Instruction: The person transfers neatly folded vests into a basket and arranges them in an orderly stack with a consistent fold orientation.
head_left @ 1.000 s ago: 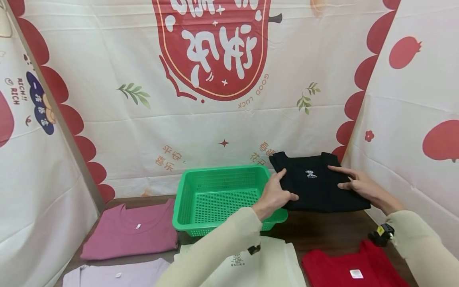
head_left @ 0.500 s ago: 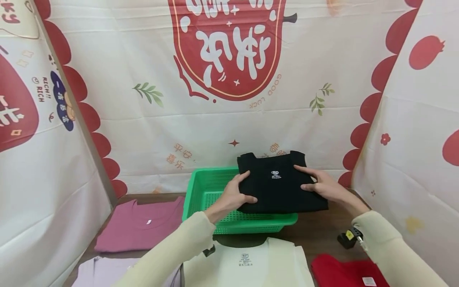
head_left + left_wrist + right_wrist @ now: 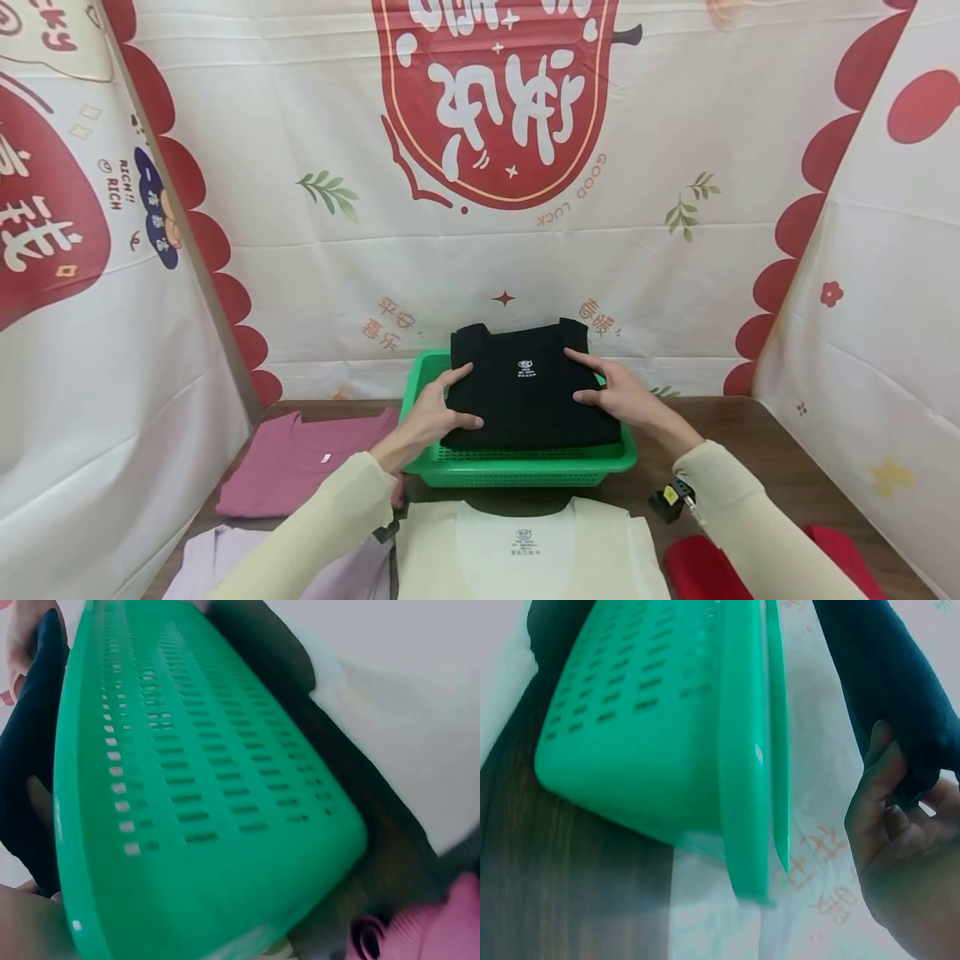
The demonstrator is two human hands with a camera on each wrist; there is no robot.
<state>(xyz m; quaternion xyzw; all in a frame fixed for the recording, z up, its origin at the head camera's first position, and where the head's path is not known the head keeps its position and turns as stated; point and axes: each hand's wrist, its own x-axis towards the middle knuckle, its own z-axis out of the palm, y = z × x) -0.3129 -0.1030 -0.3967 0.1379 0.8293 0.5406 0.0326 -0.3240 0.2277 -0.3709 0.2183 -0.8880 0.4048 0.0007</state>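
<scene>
A folded black shirt (image 3: 528, 396) with a small white print near its neckline is held over the green basket (image 3: 517, 480). My left hand (image 3: 433, 414) grips its left side, thumb on top. On the opposite side my right hand (image 3: 618, 398) pinches the edge, and in the right wrist view the fingers (image 3: 877, 802) curl under the cloth. That view shows the shirt above the basket's rim, apart from it. In the left wrist view the black cloth (image 3: 30, 757) hangs beyond the basket wall; most of the left hand is hidden there.
Around the basket lie a folded mauve shirt (image 3: 300, 462) at left, a lavender one (image 3: 225, 558) nearer, a cream one (image 3: 525, 550) in front and a red one (image 3: 701, 567) at right. A printed cloth backdrop (image 3: 525, 275) closes off the brown table (image 3: 697, 425).
Both hands have carried the black shirt leftward, from the right of the basket to above it. The head view has shifted slightly, too.
</scene>
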